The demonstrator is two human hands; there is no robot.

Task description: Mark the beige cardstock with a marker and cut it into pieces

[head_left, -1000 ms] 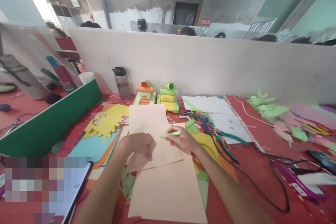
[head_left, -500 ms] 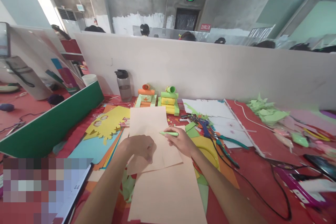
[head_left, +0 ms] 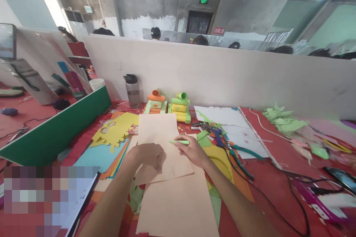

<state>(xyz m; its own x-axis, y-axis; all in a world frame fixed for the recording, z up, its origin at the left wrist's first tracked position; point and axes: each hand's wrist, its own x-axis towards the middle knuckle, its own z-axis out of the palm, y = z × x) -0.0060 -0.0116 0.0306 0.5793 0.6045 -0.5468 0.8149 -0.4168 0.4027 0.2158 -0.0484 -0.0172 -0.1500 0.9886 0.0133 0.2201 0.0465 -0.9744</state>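
Note:
My left hand (head_left: pixel 148 155) rests with curled fingers on the upper pale peach sheet of paper (head_left: pixel 158 127); nothing shows in its grip. My right hand (head_left: pixel 194 151) is closed around a light green pen (head_left: pixel 182 142), held over the right part of that sheet with its tip pointing left. Whether the tip touches the paper, I cannot tell. Faint marks show on the sheet near its lower edge. A second peach sheet (head_left: pixel 176 207) lies partly underneath, closer to me.
Coloured papers (head_left: pixel 97 157) lie left, near a green divider (head_left: pixel 61 126). Two paper-roll models (head_left: pixel 180 109) and a water bottle (head_left: pixel 132 92) stand at the back. On the right are green-handled pliers (head_left: pixel 247 151), a blue glue gun (head_left: pixel 217 137), a black cable (head_left: pixel 272 205) and paper scraps (head_left: pixel 283 120).
The whole view has shifted slightly. Both hands, the pen and the sheets keep practically the same places relative to each other.

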